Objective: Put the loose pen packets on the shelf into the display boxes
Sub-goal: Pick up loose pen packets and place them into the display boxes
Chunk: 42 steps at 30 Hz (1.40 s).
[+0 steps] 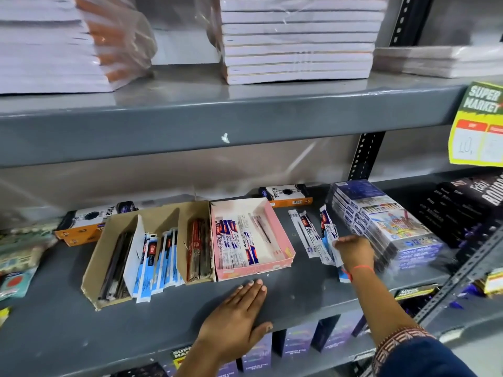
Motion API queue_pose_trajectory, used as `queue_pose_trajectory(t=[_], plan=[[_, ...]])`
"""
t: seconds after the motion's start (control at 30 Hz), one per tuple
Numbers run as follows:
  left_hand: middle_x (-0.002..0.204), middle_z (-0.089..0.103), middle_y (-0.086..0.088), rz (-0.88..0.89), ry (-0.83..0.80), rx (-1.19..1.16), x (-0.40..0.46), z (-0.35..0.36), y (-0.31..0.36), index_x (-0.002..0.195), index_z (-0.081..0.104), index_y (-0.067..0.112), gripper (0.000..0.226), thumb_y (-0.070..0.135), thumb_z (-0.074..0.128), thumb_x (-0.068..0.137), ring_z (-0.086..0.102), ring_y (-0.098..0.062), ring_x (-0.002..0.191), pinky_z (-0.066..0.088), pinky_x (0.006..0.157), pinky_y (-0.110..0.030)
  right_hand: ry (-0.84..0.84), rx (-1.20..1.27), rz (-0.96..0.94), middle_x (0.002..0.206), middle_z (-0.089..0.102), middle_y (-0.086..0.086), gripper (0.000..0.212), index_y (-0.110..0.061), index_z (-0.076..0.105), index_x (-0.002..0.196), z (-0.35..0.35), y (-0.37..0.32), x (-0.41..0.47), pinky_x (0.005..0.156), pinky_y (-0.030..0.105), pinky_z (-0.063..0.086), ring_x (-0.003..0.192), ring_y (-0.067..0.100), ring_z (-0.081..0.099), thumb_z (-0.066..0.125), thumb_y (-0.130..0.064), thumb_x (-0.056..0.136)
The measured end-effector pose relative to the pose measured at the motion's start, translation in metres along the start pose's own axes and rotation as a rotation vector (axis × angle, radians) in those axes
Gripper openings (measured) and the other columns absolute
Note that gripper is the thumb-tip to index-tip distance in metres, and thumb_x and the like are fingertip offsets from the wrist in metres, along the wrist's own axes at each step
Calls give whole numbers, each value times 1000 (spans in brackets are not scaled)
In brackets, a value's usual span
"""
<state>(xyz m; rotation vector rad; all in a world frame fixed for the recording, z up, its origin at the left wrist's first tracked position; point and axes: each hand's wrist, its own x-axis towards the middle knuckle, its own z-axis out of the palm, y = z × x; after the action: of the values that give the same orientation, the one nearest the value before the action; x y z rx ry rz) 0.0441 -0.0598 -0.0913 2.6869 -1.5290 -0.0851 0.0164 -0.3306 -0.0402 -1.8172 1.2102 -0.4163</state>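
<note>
Loose pen packets (307, 232), white and blue, lie on the grey shelf (163, 317) to the right of a pink display box (283, 238). That box holds several similar packets. To its left stands a brown cardboard display box (114, 227) with compartments of pens. My right hand (353, 251) reaches over the loose pile, fingers closed on a few of the packets (330, 246). My left hand (239, 314) rests flat on the shelf's front edge, just in front of the pink box, holding nothing.
Stacks of blue colour-pencil packs (386, 221) sit right beside the loose packets, dark boxes (468, 208) further right. Orange and black pencil boxes (285, 195) lie behind. Notebook stacks (296, 39) fill the shelf above. A yellow price sign (479, 123) hangs at right.
</note>
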Motion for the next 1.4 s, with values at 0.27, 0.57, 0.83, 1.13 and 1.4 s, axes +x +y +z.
queue_pose_trajectory(t=[0.27, 0.57, 0.83, 1.13, 1.4], plan=[[146, 31, -2, -79, -78, -24, -2, -6, -1, 138, 40, 15, 70, 59, 6, 95, 30, -16, 133, 18, 107, -36, -19, -191, -93, 100, 69, 28, 24, 3, 70, 98, 14, -5, -17, 79, 35, 51, 94, 39, 65, 50, -8, 88], [143, -13, 8, 24, 111, 31, -1, -1, -2, 147, 2, 19, 82, 67, -6, 81, -6, -12, 138, -17, 103, -28, -105, -309, -3, 108, 67, 24, 21, 5, 61, 104, -4, 16, 5, 77, 35, 48, 84, 32, 60, 59, -6, 87], [143, 17, 3, -44, -34, 5, -3, -1, -1, 140, 37, 16, 74, 61, 3, 93, 27, -11, 133, 12, 108, -30, -256, 204, 153, 27, 32, -2, 33, -7, 48, 57, -22, 17, -1, 39, 23, 23, 38, 14, 24, 62, -5, 87], [124, 60, 5, -66, -20, 74, -5, 0, -1, 119, 63, 19, 67, 54, 9, 96, 55, -9, 112, 22, 107, -23, -542, 850, 72, 54, 70, -4, 32, -16, 54, 66, -14, 21, -80, 55, 21, 43, 51, 6, 63, 60, 11, 80], [124, 60, 3, -70, -42, 45, -7, 1, -1, 118, 63, 16, 70, 52, 7, 97, 56, -10, 112, 33, 95, -30, -479, 836, -25, 54, 64, -7, 27, -15, 58, 68, -18, 22, -106, 46, 10, 42, 49, 1, 55, 63, 10, 79]])
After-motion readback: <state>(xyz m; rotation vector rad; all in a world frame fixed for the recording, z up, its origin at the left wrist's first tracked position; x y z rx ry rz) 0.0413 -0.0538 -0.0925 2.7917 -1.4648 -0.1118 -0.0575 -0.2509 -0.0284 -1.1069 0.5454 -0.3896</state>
